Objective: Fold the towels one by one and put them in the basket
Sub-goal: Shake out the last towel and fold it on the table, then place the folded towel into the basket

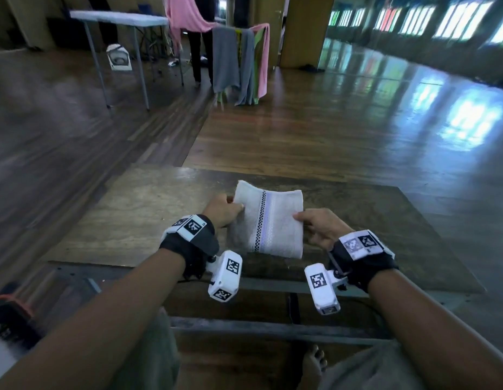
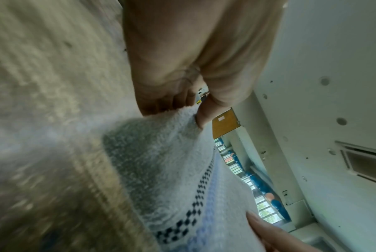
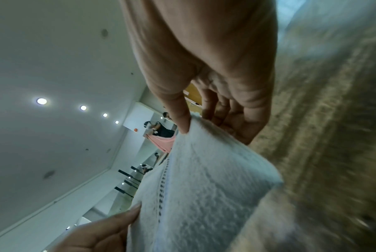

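Note:
A folded white towel (image 1: 268, 220) with a checkered black and pale blue stripe is held just above the low wooden table (image 1: 126, 220). My left hand (image 1: 223, 211) pinches its left edge, thumb on top and fingers underneath. My right hand (image 1: 318, 225) pinches its right edge the same way. In the left wrist view the thumb presses into the towel (image 2: 172, 162) at its top edge. In the right wrist view the thumb lies on the towel (image 3: 204, 187) and the fingers curl beneath. No basket shows in any view.
A drying rack (image 1: 239, 66) hung with grey, pink and green cloths stands on the wooden floor ahead. A person's legs and a white folding table (image 1: 118, 18) are at the back left. A dark object with an orange edge (image 1: 8, 313) sits at my lower left.

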`<action>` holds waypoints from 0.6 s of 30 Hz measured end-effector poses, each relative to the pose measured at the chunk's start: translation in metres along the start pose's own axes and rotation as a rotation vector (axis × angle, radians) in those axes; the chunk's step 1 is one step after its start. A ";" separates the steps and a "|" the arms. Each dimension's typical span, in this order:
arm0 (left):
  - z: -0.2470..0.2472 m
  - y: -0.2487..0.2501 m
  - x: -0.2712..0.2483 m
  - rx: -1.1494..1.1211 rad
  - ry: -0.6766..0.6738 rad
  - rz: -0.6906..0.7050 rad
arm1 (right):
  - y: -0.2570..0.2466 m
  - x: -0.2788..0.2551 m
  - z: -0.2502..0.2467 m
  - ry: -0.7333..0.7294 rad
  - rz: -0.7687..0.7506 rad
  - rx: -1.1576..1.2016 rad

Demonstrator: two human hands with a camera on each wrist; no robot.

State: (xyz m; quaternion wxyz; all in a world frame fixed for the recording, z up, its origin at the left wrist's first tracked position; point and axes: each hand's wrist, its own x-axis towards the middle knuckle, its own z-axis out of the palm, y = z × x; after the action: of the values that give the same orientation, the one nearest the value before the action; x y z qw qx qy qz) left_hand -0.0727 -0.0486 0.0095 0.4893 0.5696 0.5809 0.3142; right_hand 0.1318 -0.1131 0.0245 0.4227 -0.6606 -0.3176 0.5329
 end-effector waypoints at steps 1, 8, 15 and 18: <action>-0.006 0.012 -0.005 -0.026 0.015 0.031 | -0.010 -0.006 0.001 0.006 -0.051 -0.007; -0.043 0.087 -0.061 -0.147 0.091 0.234 | -0.078 -0.075 0.005 0.067 -0.349 -0.039; -0.083 0.107 -0.142 -0.164 0.126 0.321 | -0.092 -0.151 0.014 -0.016 -0.459 -0.029; -0.095 0.099 -0.168 -0.175 0.152 0.330 | -0.086 -0.169 0.022 -0.070 -0.484 -0.041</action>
State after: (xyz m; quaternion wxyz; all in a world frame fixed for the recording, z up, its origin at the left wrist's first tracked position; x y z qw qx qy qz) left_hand -0.1470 -0.1775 0.1673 0.4333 0.5870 0.4854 0.4817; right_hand 0.0740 -0.2175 0.1733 0.5133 -0.5549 -0.4919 0.4320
